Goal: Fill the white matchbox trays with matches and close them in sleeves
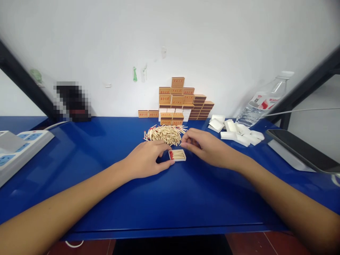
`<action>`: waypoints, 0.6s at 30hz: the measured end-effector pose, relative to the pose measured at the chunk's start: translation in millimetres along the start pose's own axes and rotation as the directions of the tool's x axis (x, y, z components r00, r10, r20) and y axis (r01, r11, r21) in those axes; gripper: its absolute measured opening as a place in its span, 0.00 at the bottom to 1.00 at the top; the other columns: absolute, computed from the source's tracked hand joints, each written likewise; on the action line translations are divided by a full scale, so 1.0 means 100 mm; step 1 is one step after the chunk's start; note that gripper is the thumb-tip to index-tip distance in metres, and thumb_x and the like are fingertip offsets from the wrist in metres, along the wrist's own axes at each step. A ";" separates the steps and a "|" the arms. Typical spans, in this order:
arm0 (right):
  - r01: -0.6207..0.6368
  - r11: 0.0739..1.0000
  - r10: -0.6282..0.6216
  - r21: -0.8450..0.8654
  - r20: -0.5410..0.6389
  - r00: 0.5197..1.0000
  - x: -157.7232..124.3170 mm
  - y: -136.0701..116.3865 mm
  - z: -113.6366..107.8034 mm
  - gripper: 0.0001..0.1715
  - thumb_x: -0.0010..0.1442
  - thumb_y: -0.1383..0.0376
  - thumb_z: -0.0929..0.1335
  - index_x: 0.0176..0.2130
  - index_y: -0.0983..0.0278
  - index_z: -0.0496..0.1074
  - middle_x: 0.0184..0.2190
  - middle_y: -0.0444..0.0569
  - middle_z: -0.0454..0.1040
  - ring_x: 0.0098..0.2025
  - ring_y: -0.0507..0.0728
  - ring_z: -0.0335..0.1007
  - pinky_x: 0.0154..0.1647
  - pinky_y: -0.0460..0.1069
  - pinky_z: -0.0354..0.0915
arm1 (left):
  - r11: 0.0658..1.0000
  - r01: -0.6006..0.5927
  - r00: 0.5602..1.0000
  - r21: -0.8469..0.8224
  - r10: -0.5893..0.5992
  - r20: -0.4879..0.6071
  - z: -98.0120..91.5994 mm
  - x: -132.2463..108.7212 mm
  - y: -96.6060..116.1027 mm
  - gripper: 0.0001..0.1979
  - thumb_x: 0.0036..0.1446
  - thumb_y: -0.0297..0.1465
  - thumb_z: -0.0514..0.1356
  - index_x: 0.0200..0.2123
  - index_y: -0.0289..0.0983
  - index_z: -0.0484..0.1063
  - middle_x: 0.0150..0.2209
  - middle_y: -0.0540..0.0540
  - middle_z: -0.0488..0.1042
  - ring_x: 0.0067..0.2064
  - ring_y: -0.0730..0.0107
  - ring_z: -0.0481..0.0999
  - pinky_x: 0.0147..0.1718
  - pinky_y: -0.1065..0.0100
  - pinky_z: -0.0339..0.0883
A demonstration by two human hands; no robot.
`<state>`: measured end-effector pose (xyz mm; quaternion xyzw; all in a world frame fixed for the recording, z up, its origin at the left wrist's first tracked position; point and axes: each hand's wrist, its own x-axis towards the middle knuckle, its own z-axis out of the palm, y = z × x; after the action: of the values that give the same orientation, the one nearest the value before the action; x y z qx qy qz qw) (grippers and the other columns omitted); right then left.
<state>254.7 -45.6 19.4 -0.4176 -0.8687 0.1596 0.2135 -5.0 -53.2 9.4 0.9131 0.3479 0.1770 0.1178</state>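
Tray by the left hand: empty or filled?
Tray not empty: matches lie inside, red heads toward the left hand. Cannot tell if full; its depth doesn't show.

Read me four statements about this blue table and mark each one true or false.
1. The left hand touches a small white rectangular tray. True.
2. That tray is empty. False: thin wooden matches with red heads lie in it.
3. A heap of loose wooden matches lies just beyond the tray. True.
4. The clear plastic bottle is left of the stacked orange-brown cardboard matchboxes. False: the bottle is to the right of the matchboxes.
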 end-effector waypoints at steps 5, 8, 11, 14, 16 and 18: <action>-0.019 1.000 0.018 0.013 0.029 0.999 0.04 0.07 -0.08 0.14 0.70 0.55 0.67 0.38 0.62 0.74 0.33 0.47 0.71 0.32 0.54 0.64 0.35 0.50 0.59 | 1.000 0.004 1.000 0.004 -0.004 -0.002 0.00 0.00 0.01 0.15 0.66 0.42 0.62 0.46 0.38 0.78 0.34 0.48 0.75 0.34 0.67 0.72 0.32 0.65 0.63; 0.023 0.997 -0.029 0.076 0.083 0.996 0.02 -0.02 -0.06 0.14 0.69 0.55 0.68 0.36 0.61 0.74 0.31 0.45 0.71 0.31 0.53 0.62 0.33 0.50 0.58 | 1.000 -0.003 1.000 0.001 0.003 -0.006 0.01 0.00 0.01 0.14 0.66 0.42 0.62 0.45 0.38 0.78 0.33 0.48 0.74 0.33 0.67 0.72 0.31 0.64 0.63; 0.066 0.995 -0.073 0.072 0.102 0.992 0.00 -0.10 -0.02 0.14 0.70 0.56 0.68 0.35 0.61 0.73 0.30 0.45 0.70 0.31 0.53 0.62 0.34 0.50 0.58 | 1.000 -0.016 1.000 0.011 0.016 -0.015 0.01 0.00 0.01 0.15 0.66 0.43 0.62 0.46 0.38 0.78 0.35 0.47 0.75 0.34 0.66 0.73 0.32 0.64 0.63; 0.065 0.996 -0.070 0.059 0.088 0.994 0.00 -0.09 0.00 0.13 0.70 0.57 0.67 0.36 0.61 0.73 0.30 0.44 0.70 0.32 0.53 0.62 0.35 0.50 0.58 | 1.000 -0.010 1.000 0.013 0.011 -0.012 0.01 0.00 0.01 0.15 0.66 0.43 0.62 0.46 0.38 0.78 0.35 0.47 0.75 0.34 0.66 0.73 0.32 0.64 0.63; 0.058 0.997 -0.061 0.041 0.071 0.996 0.00 -0.06 0.00 0.10 0.70 0.58 0.68 0.37 0.61 0.74 0.32 0.45 0.70 0.32 0.53 0.63 0.35 0.50 0.59 | 1.000 0.000 1.000 0.009 0.000 -0.005 0.01 0.00 0.01 0.15 0.66 0.43 0.62 0.45 0.38 0.78 0.34 0.47 0.75 0.34 0.66 0.73 0.32 0.64 0.63; 0.056 0.998 -0.058 0.026 0.073 0.996 0.01 -0.04 0.00 0.09 0.69 0.59 0.69 0.38 0.62 0.74 0.32 0.45 0.70 0.33 0.53 0.64 0.35 0.50 0.59 | 1.000 0.005 1.000 0.004 -0.005 0.002 0.01 0.00 0.01 0.15 0.66 0.43 0.62 0.45 0.38 0.78 0.34 0.48 0.74 0.34 0.66 0.72 0.32 0.64 0.63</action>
<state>251.5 -47.7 21.3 -0.3838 -0.8855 0.1792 0.1911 -3.9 -54.2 9.0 0.9127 0.3502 0.1749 0.1169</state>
